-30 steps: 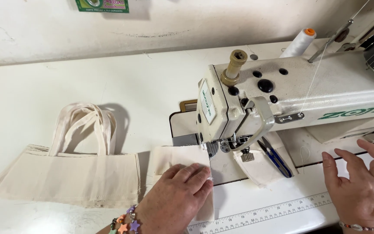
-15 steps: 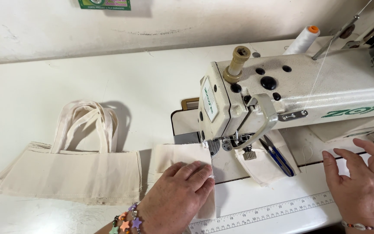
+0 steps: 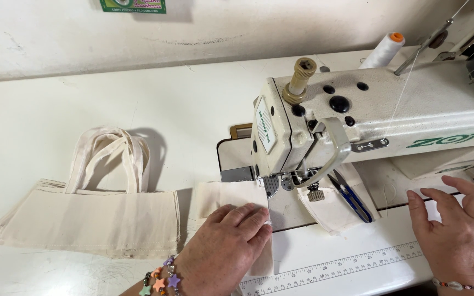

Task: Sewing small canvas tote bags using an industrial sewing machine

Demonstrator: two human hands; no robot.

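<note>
My left hand point(image 3: 227, 244) lies flat on the cream fabric piece point(image 3: 229, 198), fingers point(image 3: 248, 215) spread and pressing it to the tabletop point(image 3: 83, 104), their tips just beside the presser foot of the sewing machine point(image 3: 368, 118). My right hand point(image 3: 459, 233) rests on the machine bed with its fingers loosely spread, holding nothing. Blue thread snips point(image 3: 349, 195) lie on a fabric scrap between my hands. Well left of my left fingers sits a stack of cream tote bags point(image 3: 91, 219).
</note>
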